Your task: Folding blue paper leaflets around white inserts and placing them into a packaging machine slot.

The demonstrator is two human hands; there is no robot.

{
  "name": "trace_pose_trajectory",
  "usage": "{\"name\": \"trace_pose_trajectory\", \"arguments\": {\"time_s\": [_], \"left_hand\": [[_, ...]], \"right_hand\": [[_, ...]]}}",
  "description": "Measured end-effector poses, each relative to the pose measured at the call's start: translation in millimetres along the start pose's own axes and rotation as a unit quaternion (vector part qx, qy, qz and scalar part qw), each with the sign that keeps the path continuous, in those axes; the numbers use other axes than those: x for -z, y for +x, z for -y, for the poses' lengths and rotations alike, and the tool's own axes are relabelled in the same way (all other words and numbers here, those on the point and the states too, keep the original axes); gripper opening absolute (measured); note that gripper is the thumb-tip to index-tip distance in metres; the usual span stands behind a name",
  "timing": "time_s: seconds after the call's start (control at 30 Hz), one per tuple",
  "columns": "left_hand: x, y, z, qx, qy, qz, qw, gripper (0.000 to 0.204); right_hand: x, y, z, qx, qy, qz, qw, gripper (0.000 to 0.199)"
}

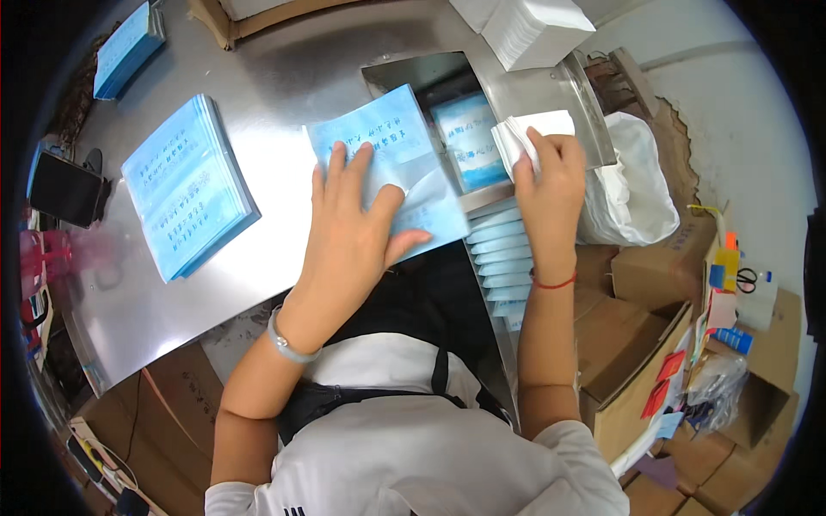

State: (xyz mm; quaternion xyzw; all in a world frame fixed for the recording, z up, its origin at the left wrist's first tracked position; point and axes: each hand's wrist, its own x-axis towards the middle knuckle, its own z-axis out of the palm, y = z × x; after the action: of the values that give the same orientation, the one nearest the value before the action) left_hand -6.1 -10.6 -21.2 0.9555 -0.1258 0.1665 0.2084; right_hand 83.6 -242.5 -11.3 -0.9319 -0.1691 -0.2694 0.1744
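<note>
Rows of small dark characters run across the blue pouch (422,185), the large stack (185,185) and the packet (469,138); the shirt (413,456) bears black lettering.

Pale blue packet (422,176) with dark print, white paper (514,140), silver-grey table (258,275), red wrist cord (556,285)

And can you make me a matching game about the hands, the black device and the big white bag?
Column one:
1. left hand
2. right hand
3. black device
4. white bag

Column two:
A. pinching folded white sheets
B. by the right side of the metal table
C. spread on a blue packet
D. by the metal table's left edge

Pairs: 1-C, 2-A, 3-D, 4-B
</note>
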Motion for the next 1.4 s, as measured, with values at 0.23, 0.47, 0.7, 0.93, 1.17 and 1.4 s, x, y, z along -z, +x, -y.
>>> {"name": "trace_pose_trajectory", "arguments": {"time_s": [0.23, 0.47, 0.7, 0.93, 1.17, 1.4], "left_hand": [[18, -13, 25, 0.002, 0.034, 0.031, 0.999, 0.05], [13, -12, 20, 0.007, -0.048, -0.017, 0.999, 0.031], [14, -5, 15, -0.037, -0.012, 0.018, 0.999, 0.048], [10, 28, 23, -0.064, 0.155, 0.091, 0.982, 0.059], [32, 3, 10, -0.015, 0.025, 0.094, 0.995, 0.041], [27, 18, 26, 0.047, -0.155, 0.093, 0.982, 0.059]], "right_hand": [[9, -35, 86, 0.26, 0.183, 0.206, 0.925, 0.027], [-31, -4, 92, 0.207, 0.151, 0.106, 0.961, 0.025], [-23, -10, 28, 0.001, -0.08, -0.058, 0.995, 0.024], [-15, -9, 17, 0.012, -0.061, -0.021, 0.998, 0.026], [17, 3, 3, 0.06, 0.039, -0.044, 0.996, 0.038], [-15, -9, 89, 0.195, 0.071, 0.102, 0.973, 0.022]]}}
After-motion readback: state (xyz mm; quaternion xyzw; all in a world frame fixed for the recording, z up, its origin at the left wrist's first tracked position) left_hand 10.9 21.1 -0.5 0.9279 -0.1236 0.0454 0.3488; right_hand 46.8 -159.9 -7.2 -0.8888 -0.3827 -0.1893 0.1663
